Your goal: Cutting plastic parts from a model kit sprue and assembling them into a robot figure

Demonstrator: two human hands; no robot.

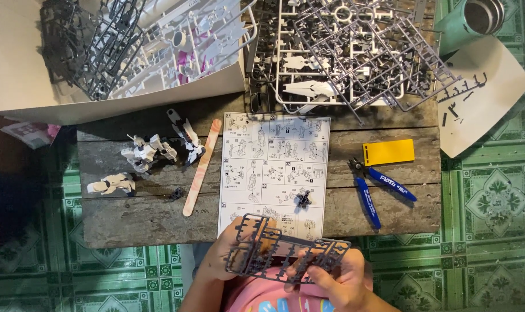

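Both grips — left hand (231, 254), right hand (337, 280) — clasp a grey parts frame (285, 254) below the white instruction sheet (274, 167).

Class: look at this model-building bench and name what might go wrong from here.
1. The left hand and right hand hold the dark grey parts frame off the bench's edge, so a loosened piece may drop to the floor.
2. The small dark part lying loose on the instruction sheet could get knocked off.

Even, fairly bright overhead light casts soft shadows under the plastic frames; the picture is sharp, with slight edge distortion.
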